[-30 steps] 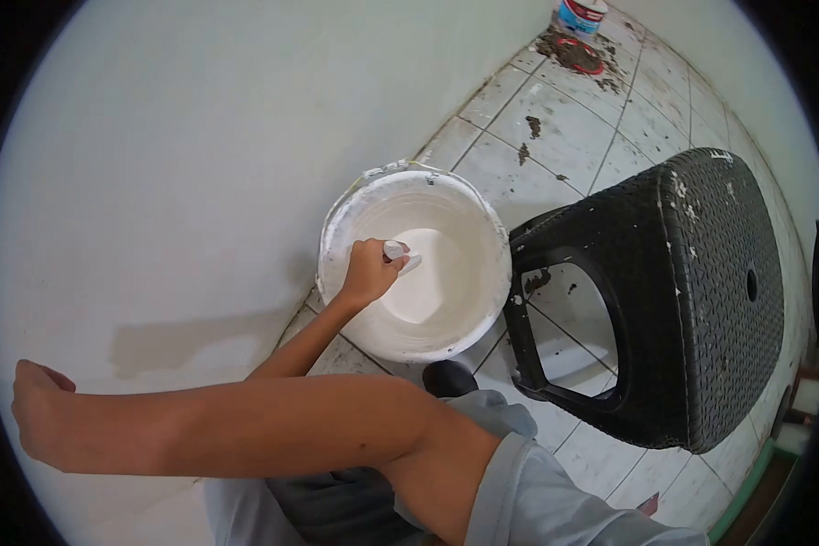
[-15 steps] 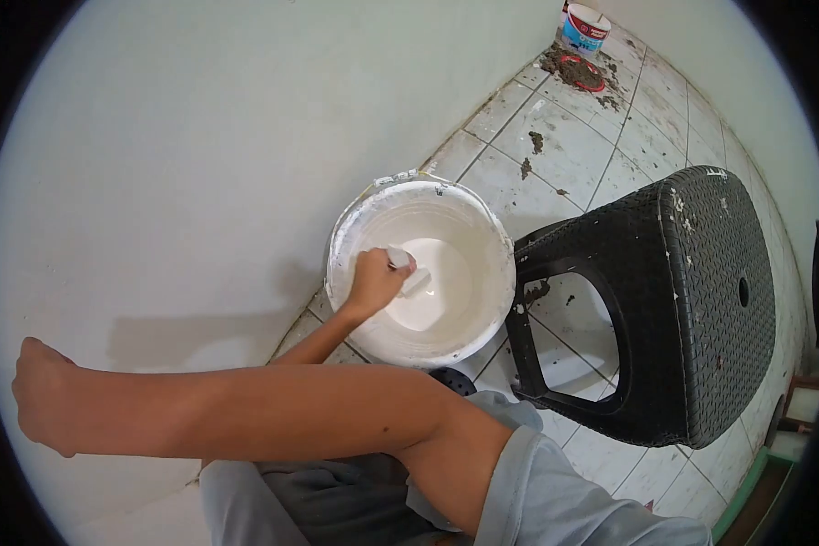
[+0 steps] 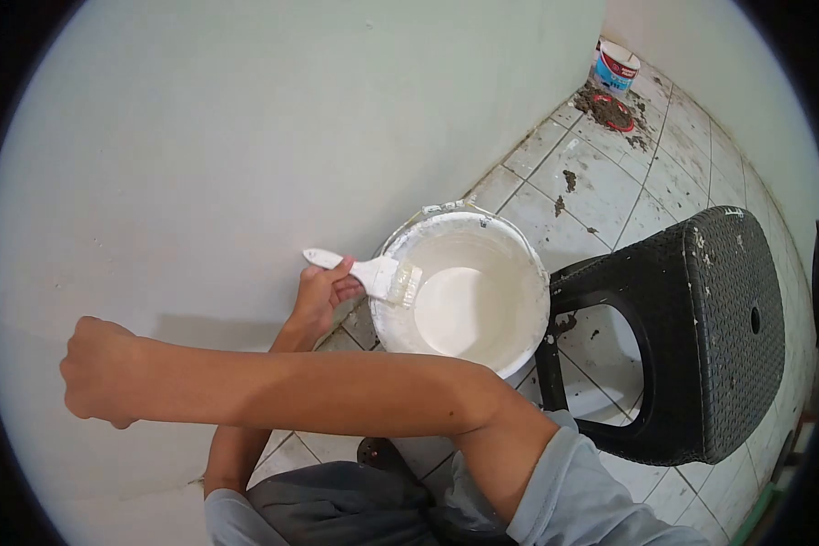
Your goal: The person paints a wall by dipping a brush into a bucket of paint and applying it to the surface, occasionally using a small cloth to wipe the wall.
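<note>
A wide paintbrush [image 3: 373, 273] with a white handle is in my left hand [image 3: 323, 296], whose fingers close round the handle. Its bristles, coated in white, lie over the left rim of a white bucket [image 3: 539, 314]. White paint [image 3: 450, 311] fills the bottom of the bucket. My right arm reaches across the view to the left, in front of the left arm. At its end my right hand [image 3: 100, 373] is a closed fist by the pale wall [image 3: 200, 164]; nothing shows in it, and whether it touches the wall is unclear.
A black plastic stool [image 3: 746, 337] lies on its side right of the bucket. Farther back, a small paint tub [image 3: 617, 68] stands near a red-rimmed lid [image 3: 612, 113] heaped with brown debris. More brown bits are scattered over the stained white floor tiles [image 3: 601, 200].
My left hand has lifted the brush out of the bucket's interior and up to its left rim. The right fist has shifted slightly right and up in view. Bucket and stool appear lower and farther right.
</note>
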Demonstrator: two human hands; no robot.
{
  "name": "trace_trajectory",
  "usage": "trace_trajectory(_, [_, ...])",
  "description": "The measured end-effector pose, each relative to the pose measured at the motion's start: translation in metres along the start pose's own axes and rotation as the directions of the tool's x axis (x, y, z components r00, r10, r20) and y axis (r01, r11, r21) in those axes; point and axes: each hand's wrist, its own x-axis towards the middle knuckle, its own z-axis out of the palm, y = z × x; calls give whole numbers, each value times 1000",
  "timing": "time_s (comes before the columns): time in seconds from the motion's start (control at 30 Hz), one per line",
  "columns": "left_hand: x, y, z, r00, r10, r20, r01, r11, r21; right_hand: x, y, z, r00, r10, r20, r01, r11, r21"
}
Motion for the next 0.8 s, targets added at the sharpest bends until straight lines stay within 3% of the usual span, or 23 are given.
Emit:
trace_trajectory(0.27, [-23, -29, 2, 999, -43, -8, 42, 993, -107, 21, -38, 36, 994, -14, 108, 10, 999, 43])
trace_trajectory(0.37, [-26, -43, -5, 998, -65, -25, 60, 985, -164, 30, -53, 62, 946, -15, 323, -15, 996, 91])
trace_trajectory(0.43, [-32, -49, -10, 995, -89, -42, 78, 974, -212, 25, -62, 95, 927, 11, 375, -59, 991, 118])
trace_trajectory(0.5, [-37, -50, -13, 992, -92, -90, 69, 970, -234, 16, -66, 123, 835, -2, 550, -126, 972, 196])
trace_trajectory(0.6, [-40, -55, -21, 992, -70, -103, 37, 957, -288, -10, -75, 156, 814, 14, 581, -166, 963, 210])
trace_trajectory(0.7, [-43, -54, -22, 996, -41, -81, 15, 952, -307, -4, -60, 174, 810, -95, 579, -187, 894, 407])
trace_trajectory(0.8, [-47, -58, -22, 991, -56, -121, 29, 977, -211, -3, -51, 165, 609, 92, 788, -305, 944, 125])
